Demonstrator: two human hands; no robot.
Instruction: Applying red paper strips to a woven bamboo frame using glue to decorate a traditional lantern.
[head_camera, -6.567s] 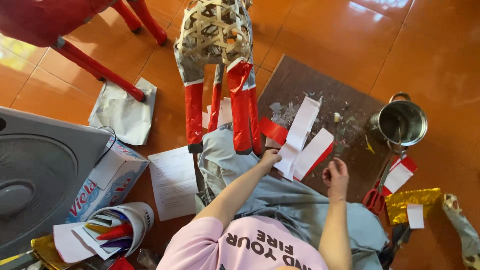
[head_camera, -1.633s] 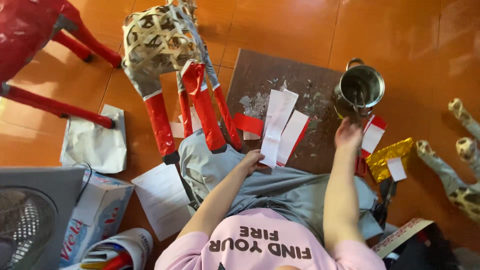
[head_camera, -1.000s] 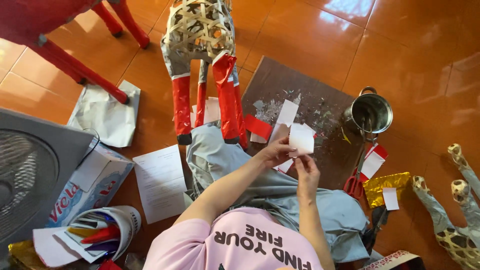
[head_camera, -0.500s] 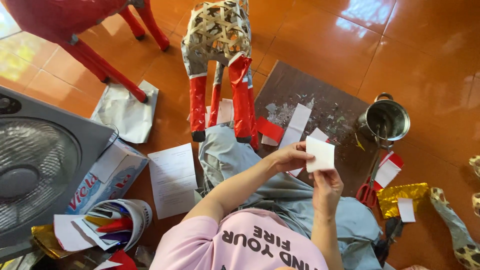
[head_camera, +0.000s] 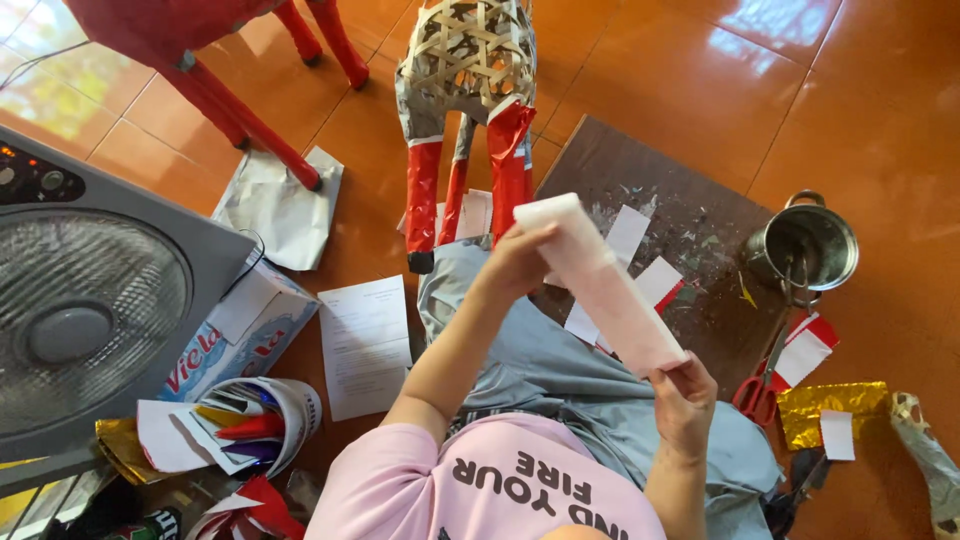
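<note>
Orange floor tiles (head_camera: 860, 110) lie under a paper strip (head_camera: 600, 285) stretched taut, left hand (head_camera: 520, 262) pinching its top, right hand (head_camera: 683, 400) its bottom; even tension should avoid creasing.

A grey fan (head_camera: 85, 320) stood at the left edge, a box (head_camera: 245, 325) just beside it and a white bucket (head_camera: 285, 420) of paper scraps lying below that. A woven figure (head_camera: 465, 60) with red-wrapped legs rose at the top. A steel pot (head_camera: 805, 245) sat right of the dark board (head_camera: 690, 230), red scissors (head_camera: 760, 385) and gold foil (head_camera: 830, 410) below it.
</note>
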